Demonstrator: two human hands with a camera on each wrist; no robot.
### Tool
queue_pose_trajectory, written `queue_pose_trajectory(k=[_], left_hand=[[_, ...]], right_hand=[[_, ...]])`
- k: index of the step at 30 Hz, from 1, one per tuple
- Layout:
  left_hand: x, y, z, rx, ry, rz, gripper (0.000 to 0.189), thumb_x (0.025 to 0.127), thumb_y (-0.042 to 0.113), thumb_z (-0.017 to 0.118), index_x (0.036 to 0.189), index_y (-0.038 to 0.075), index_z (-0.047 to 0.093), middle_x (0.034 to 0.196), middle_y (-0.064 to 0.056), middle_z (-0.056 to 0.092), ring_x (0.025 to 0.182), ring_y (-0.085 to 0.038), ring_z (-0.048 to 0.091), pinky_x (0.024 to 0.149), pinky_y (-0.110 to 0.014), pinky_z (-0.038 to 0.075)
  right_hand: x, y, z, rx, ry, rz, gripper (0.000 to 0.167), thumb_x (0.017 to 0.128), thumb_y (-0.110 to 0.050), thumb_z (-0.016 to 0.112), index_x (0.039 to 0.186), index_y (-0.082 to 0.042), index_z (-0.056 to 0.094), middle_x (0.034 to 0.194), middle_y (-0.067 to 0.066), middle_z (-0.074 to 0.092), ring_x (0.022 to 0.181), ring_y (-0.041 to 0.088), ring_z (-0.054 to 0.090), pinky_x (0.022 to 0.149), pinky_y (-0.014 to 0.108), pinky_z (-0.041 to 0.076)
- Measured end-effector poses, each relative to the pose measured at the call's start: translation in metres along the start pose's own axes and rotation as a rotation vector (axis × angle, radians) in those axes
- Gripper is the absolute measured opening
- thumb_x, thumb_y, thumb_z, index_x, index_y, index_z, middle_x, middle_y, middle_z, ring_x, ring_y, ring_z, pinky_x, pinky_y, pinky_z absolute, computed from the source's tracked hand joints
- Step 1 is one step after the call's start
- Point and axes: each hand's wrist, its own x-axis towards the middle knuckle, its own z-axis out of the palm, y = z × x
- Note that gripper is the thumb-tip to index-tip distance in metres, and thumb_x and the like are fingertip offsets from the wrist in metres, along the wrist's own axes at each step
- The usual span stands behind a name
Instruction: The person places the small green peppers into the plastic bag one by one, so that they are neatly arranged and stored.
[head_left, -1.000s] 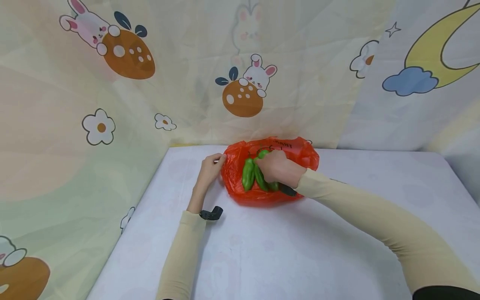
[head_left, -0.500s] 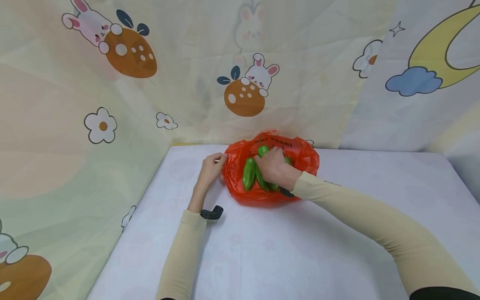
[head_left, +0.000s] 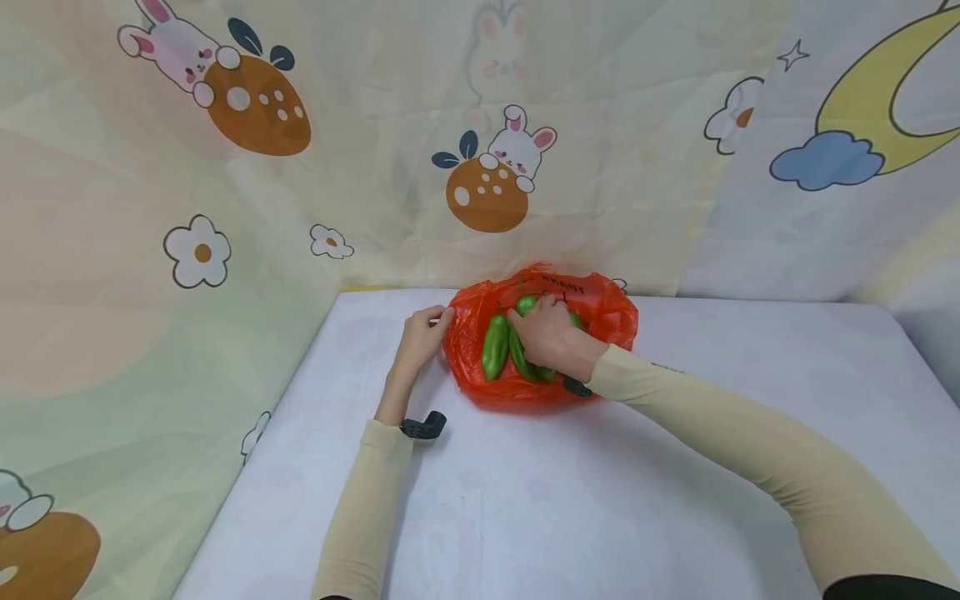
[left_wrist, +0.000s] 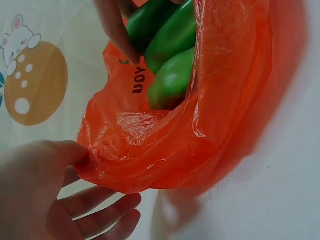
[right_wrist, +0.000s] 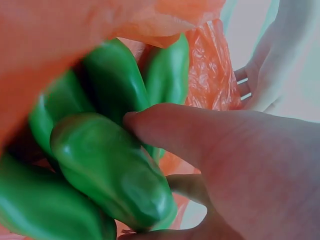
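Note:
A red plastic bag [head_left: 468,379] with dark lettering lies spread at the back of the table, several green peppers [head_left: 494,348] inside it. At its left edge, my left hand [head_left: 420,340] pinches the rim between thumb and forefinger; the other fingers stretch beneath the film in the left wrist view. My right hand [head_left: 553,340] reaches in among the peppers. From the right wrist, its thumb lies along one side of a green pepper [right_wrist: 112,167] and its fingers curl round the other, partly hidden.
The table [head_left: 540,500] has a white cover. Right behind the bag rises a cloth backdrop [head_left: 390,167] printed with rabbits and flowers, which also runs along the left side. A black wrist device [head_left: 423,426] sits on the left forearm.
My right hand has shifted slightly back and left in the bag, its fingers more spread over the peppers. The bag's back rim stands a bit higher. My left hand keeps its place.

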Motion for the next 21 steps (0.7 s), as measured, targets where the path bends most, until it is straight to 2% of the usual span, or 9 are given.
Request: queue_pose_trajectory(k=[3,6,8,11,14,16,18,21], left_hand=[[-0.001,0.0,-0.001,0.005,0.003,0.003,0.034,0.104,0.036,0.051,0.107,0.012,0.074,0.106,-0.009,0.074,0.105,-0.027,0.069,0.091,-0.044,0.057],[-0.001,-0.001,-0.001,0.01,0.008,0.004,0.034,0.104,0.037,0.051,0.105,0.012,0.073,0.103,-0.009,0.074,0.101,-0.026,0.071,0.087,-0.043,0.058],[-0.001,-0.001,-0.001,0.016,0.012,0.005,0.036,0.104,0.039,0.051,0.105,0.011,0.073,0.103,-0.009,0.074,0.1,-0.026,0.071,0.087,-0.043,0.058],[-0.002,0.0,-0.002,0.026,0.016,0.001,0.04,0.104,0.045,0.049,0.115,0.014,0.071,0.112,-0.009,0.073,0.106,-0.027,0.069,0.092,-0.045,0.057],[-0.006,0.001,-0.004,0.029,0.023,-0.007,0.05,0.103,0.054,0.045,0.129,0.017,0.065,0.127,-0.008,0.069,0.117,-0.03,0.065,0.099,-0.048,0.053],[-0.01,-0.001,-0.008,0.044,0.037,-0.017,0.056,0.102,0.058,0.041,0.137,0.019,0.06,0.135,-0.008,0.065,0.123,-0.031,0.062,0.103,-0.051,0.051],[-0.014,-0.005,-0.015,0.118,0.056,-0.018,0.063,0.102,0.062,0.037,0.144,0.019,0.055,0.144,-0.009,0.059,0.131,-0.032,0.057,0.108,-0.052,0.046],[-0.019,-0.014,-0.03,0.32,0.08,-0.002,0.07,0.102,0.064,0.033,0.15,0.016,0.047,0.154,-0.011,0.048,0.142,-0.033,0.046,0.115,-0.055,0.037]], right_hand=[[-0.001,0.0,0.0,0.001,-0.004,0.0,0.06,0.098,-0.034,0.055,0.154,-0.018,0.038,0.138,0.041,0.049,0.127,0.053,0.05,0.1,0.053,0.051],[-0.002,0.002,0.0,0.021,-0.016,-0.001,0.066,0.097,-0.038,0.058,0.156,-0.019,0.035,0.143,0.04,0.045,0.13,0.051,0.047,0.102,0.052,0.05],[-0.004,0.004,-0.001,0.054,-0.017,-0.01,0.07,0.096,-0.041,0.061,0.157,-0.02,0.034,0.147,0.038,0.041,0.134,0.051,0.045,0.104,0.053,0.049],[-0.01,0.011,-0.002,0.145,-0.003,-0.026,0.074,0.095,-0.043,0.064,0.158,-0.022,0.032,0.156,0.034,0.032,0.141,0.05,0.038,0.109,0.056,0.044],[-0.021,0.024,-0.003,0.257,0.058,-0.068,0.074,0.095,-0.044,0.065,0.158,-0.022,0.032,0.162,0.028,0.024,0.146,0.049,0.03,0.114,0.061,0.037],[-0.032,0.038,0.0,0.331,0.133,-0.106,0.074,0.095,-0.044,0.065,0.158,-0.022,0.033,0.164,0.025,0.021,0.149,0.048,0.026,0.116,0.063,0.031],[-0.045,0.055,0.008,0.392,0.225,-0.137,0.072,0.095,-0.044,0.065,0.157,-0.02,0.036,0.164,0.024,0.022,0.149,0.048,0.024,0.118,0.065,0.025],[-0.065,0.083,0.027,0.46,0.342,-0.109,0.072,0.095,-0.044,0.065,0.157,-0.02,0.036,0.163,0.024,0.023,0.15,0.047,0.019,0.12,0.068,0.015]])
